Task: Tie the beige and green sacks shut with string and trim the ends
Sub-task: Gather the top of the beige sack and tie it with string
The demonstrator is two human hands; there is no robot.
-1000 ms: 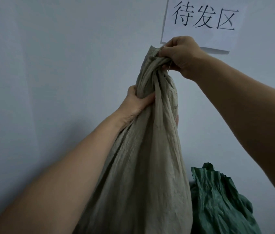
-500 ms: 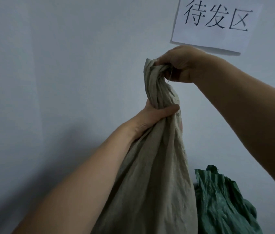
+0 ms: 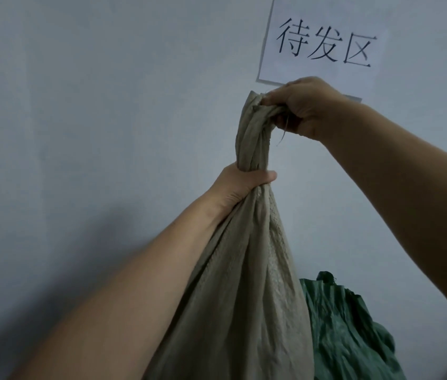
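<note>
Wall [image 3: 79, 133]: pale grey-blue and plain. It fills the left side and backs everything else, with a shadow across its lower part.

Left forearm: bare, rising from the lower left toward the centre.

Left hand [image 3: 240, 185]: fingers and thumb curled tight round the gathered neck of the beige sack, thumb lying across the front.

Beige sack [image 3: 249, 283]: woven and creased, at the centre, stretched upright between both hands. The body widens below the left hand and runs off the bottom edge. Above that hand the cloth is twisted into a rope-like neck.

Right hand [image 3: 301, 105]: above and right of the left, fist closed on the top end of the neck, in front of the sign's lower edge.

Strand [image 3: 284, 130]: thin, dangling under the right hand just beside the neck. Cannot tell whether it is string or loose fibre.

Sign [image 3: 323, 42]: white paper on the wall, upper right, with three black characters.

Green sack [image 3: 348, 333]: lower right, crumpled, just behind the beige sack and partly hidden by it, ruffled top upward. Neither hand holds it. Cannot tell whether it is tied.

Right forearm: bare, entering from the right edge.
</note>
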